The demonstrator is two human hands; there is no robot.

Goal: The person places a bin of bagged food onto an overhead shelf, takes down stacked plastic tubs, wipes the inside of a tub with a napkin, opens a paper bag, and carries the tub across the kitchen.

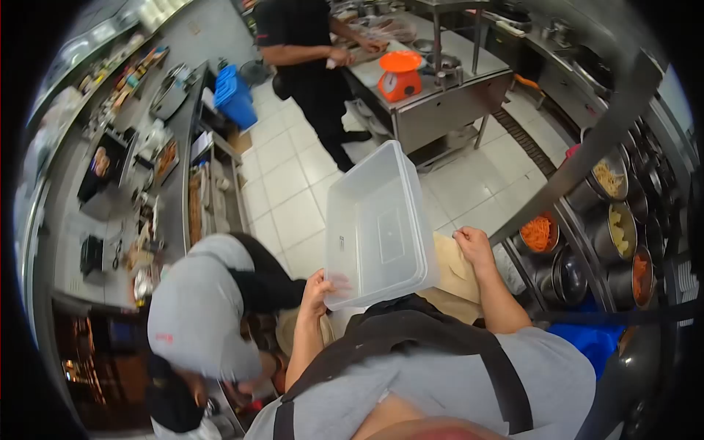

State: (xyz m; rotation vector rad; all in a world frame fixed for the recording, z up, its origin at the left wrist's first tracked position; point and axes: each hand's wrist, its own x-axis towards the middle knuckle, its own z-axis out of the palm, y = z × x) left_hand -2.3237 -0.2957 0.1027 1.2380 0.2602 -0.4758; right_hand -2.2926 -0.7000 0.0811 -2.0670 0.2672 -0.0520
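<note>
A large clear plastic container (378, 227), tilted with its open side up, is in front of my body. My left hand (318, 292) is closed on its near left side, and some fingers show through the plastic. Right of the container, my right hand (475, 246) pinches the edge of a beige, flat, sheet-like piece (456, 273). Whether that is paper or cloth I cannot tell. Part of the beige piece is hidden behind the container.
A person in grey (194, 304) bends at the left; another in black (304, 59) works at a steel table (455, 110) with an orange scale (400, 73). At right stand pots of shredded carrot (538, 233) and other food. A blue bin (235, 99) stands at the far left.
</note>
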